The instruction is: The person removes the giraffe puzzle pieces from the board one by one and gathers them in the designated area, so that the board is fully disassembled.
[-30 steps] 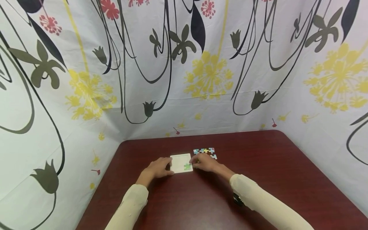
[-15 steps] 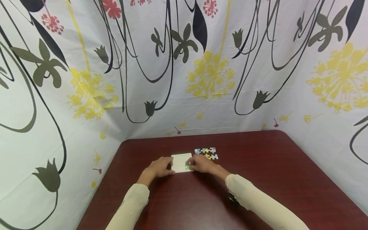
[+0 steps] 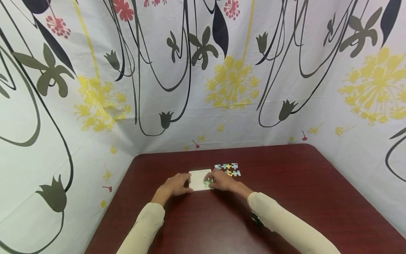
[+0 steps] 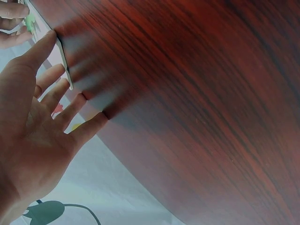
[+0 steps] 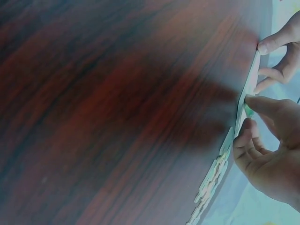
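A white puzzle tray (image 3: 197,180) lies flat on the dark red table. My left hand (image 3: 176,184) rests at its left side, thumb by the near corner and fingers along the edge; in the left wrist view these fingers are spread and fairly straight. Over the tray's right side, my right hand (image 3: 221,180) has thumb and forefinger around a green puzzle piece (image 3: 207,183) in the near right corner. The right wrist view shows this green piece (image 5: 249,111) between the fingertips. Whether it is one piece or several joined, I cannot tell.
Several loose blue and yellow puzzle pieces (image 3: 228,165) lie on the table (image 3: 272,176) just beyond and right of my right hand. A flower-printed white cloth (image 3: 203,116) hangs behind the table and along its sides.
My right hand has shifted a little left over the tray, its fingertips now around the green piece. More loose pieces show behind it. The left hand stays at the tray's edge.
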Available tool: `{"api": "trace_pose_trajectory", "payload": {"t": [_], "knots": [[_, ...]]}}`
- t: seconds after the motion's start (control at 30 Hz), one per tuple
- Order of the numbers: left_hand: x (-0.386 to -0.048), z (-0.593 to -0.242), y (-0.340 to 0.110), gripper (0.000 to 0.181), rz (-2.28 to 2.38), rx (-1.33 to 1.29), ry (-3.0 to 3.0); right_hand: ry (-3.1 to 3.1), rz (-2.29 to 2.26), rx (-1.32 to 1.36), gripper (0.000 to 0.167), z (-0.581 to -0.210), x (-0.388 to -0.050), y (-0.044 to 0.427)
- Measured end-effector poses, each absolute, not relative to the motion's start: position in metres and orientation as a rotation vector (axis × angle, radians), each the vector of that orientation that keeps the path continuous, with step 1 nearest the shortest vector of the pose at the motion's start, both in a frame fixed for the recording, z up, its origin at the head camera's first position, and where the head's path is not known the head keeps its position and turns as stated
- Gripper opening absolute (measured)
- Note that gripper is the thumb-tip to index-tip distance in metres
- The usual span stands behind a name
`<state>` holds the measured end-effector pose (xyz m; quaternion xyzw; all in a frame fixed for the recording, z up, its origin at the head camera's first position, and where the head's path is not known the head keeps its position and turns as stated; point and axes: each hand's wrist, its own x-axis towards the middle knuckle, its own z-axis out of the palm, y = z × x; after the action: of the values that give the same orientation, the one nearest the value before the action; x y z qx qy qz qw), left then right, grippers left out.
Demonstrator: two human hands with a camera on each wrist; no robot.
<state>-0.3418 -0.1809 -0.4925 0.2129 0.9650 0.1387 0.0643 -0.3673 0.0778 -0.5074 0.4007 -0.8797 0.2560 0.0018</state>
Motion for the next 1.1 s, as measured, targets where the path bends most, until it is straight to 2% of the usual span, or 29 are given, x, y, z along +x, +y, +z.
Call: {"api": "trace_pose_trajectory", "payload": {"t": [0.53,1.1], "knots": [[-0.34,-0.493,-0.179,0.031,0.437,0.637,2.909,-2.728,0.907,1.176,0.023,-0.505,-0.36,0.088],[-0.339,-0.491,-0.18,0.031,0.451,0.648,2.908,-2.77,0.865,1.099,0.024,-0.493,-0.369,0.145]]}}
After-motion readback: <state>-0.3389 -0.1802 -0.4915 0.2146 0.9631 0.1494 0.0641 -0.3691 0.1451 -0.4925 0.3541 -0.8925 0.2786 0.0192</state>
